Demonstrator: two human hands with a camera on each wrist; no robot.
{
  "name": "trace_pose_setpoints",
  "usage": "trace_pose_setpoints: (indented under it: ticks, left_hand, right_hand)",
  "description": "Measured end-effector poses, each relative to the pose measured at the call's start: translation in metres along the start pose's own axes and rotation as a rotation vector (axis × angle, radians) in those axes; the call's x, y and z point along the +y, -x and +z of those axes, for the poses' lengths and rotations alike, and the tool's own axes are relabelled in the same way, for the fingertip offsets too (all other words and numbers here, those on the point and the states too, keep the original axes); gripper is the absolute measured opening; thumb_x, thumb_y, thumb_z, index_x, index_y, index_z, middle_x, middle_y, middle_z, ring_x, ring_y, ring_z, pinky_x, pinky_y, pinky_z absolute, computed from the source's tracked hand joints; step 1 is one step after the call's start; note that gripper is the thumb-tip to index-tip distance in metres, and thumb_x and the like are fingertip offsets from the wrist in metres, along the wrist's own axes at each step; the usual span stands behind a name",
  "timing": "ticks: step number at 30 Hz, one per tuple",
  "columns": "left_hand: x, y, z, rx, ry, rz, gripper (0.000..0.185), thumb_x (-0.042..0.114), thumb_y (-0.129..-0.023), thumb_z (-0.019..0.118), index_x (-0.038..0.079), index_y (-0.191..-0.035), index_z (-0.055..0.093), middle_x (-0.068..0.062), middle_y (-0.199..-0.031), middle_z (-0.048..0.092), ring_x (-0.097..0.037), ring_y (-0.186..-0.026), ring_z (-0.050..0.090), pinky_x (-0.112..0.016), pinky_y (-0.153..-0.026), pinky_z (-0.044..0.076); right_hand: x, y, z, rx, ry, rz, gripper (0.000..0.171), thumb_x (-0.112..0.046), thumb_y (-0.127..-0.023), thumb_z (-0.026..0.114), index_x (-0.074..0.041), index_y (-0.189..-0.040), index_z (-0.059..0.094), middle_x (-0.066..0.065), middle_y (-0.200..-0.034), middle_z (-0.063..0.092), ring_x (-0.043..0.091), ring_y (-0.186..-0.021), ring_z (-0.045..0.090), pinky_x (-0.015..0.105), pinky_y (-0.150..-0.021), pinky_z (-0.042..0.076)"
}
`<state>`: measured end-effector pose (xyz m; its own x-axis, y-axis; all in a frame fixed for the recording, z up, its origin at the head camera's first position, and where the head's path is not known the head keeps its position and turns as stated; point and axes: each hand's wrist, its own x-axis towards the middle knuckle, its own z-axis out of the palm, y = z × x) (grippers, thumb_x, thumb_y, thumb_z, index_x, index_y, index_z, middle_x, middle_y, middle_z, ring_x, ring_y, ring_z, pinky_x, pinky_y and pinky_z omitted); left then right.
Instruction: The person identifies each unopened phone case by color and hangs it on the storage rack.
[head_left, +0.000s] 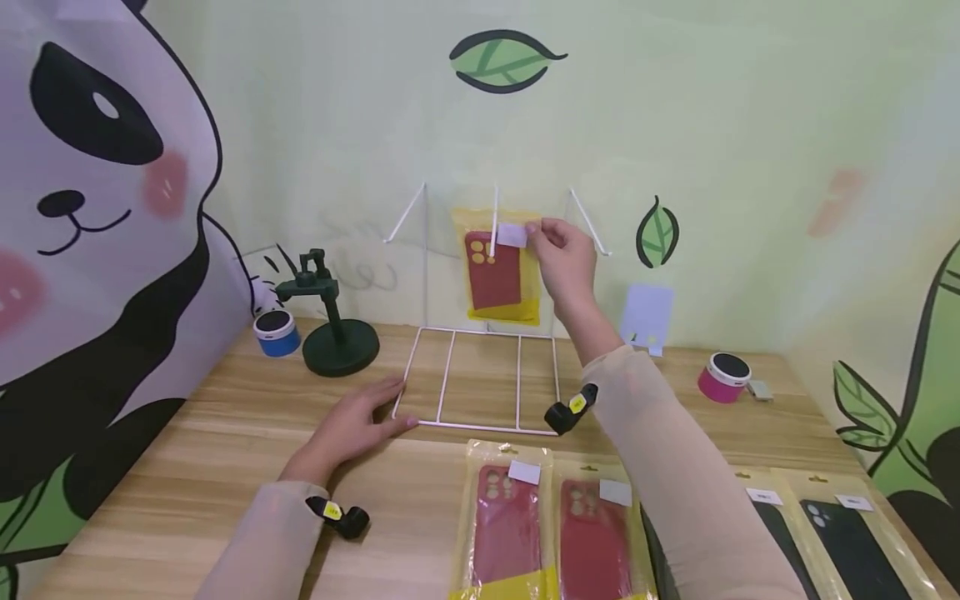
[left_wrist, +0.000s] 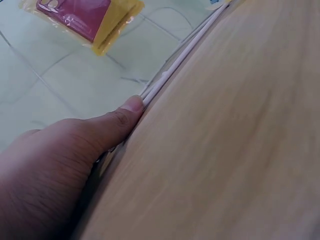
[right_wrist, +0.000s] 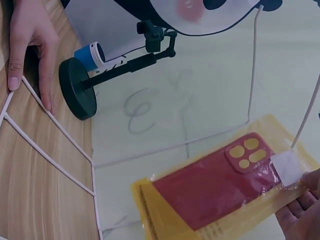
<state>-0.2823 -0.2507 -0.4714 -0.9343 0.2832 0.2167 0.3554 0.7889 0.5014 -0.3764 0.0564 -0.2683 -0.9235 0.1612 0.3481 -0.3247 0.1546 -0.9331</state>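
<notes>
My right hand (head_left: 567,258) pinches the upper right edge of a bagged red phone case (head_left: 493,287), by its white label (head_left: 512,235). The clear-and-yellow bag is upright at the middle prong of a white wire display rack (head_left: 518,383). Whether the prong passes through the bag's hole cannot be told. At the rack's front left corner my left hand (head_left: 352,429) presses on the base, its thumb along the front bar and its fingers by the side bar. In the left wrist view that thumb (left_wrist: 117,122) touches the white bar (left_wrist: 170,72).
Two bagged red cases (head_left: 508,525) (head_left: 594,533) lie in front of the rack, with bagged dark cases (head_left: 855,542) at right. A dark green stand (head_left: 341,346) and a blue speaker (head_left: 277,337) are at left. A pink speaker (head_left: 722,385) and a small card (head_left: 647,312) stand at right.
</notes>
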Motion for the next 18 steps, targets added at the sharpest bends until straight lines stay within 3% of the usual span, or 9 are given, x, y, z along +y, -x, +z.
trace_pose_setpoints:
  ticks: [4,10,14,18]
  left_hand:
    - [0.002,0.005,0.0,0.008,-0.004,0.007,0.075,0.058,-0.091,0.067,0.012,-0.148,0.051,-0.008,-0.156,0.044,-0.033,-0.143,0.041,-0.054,-0.115,0.033]
    - [0.004,0.0,-0.001,0.038,0.017,-0.023,0.072,0.059,-0.088,0.07,0.018,-0.146,0.056,-0.003,-0.153,0.048,-0.029,-0.142,0.043,-0.054,-0.115,0.033]
    - [0.005,0.0,-0.001,0.029,0.027,-0.042,0.072,0.058,-0.087,0.071,0.018,-0.145,0.057,-0.004,-0.153,0.048,-0.03,-0.141,0.043,-0.055,-0.115,0.033]
    - [0.002,0.004,0.001,0.032,0.028,-0.073,0.072,0.057,-0.088,0.071,0.016,-0.145,0.057,-0.005,-0.153,0.048,-0.03,-0.141,0.043,-0.055,-0.115,0.033]
  right_hand:
    - [0.007,0.002,-0.004,-0.015,-0.092,0.036,0.032,-0.025,-0.097,0.07,-0.003,-0.121,0.07,0.009,-0.115,0.073,0.018,-0.101,0.07,0.029,-0.09,0.056]
    - [0.025,0.016,-0.024,-0.069,-0.296,0.055,0.035,-0.022,-0.096,0.071,0.0,-0.123,0.066,0.015,-0.121,0.07,0.026,-0.111,0.068,0.035,-0.097,0.054]
    - [0.045,0.046,-0.044,-0.127,-0.372,0.134,0.039,-0.022,-0.098,0.068,0.001,-0.128,0.059,0.016,-0.128,0.067,0.027,-0.119,0.064,0.039,-0.103,0.05]
    - [0.066,0.09,-0.059,-0.251,-0.388,0.211,0.039,-0.018,-0.101,0.064,0.006,-0.13,0.055,0.02,-0.13,0.064,0.027,-0.118,0.064,0.038,-0.102,0.051]
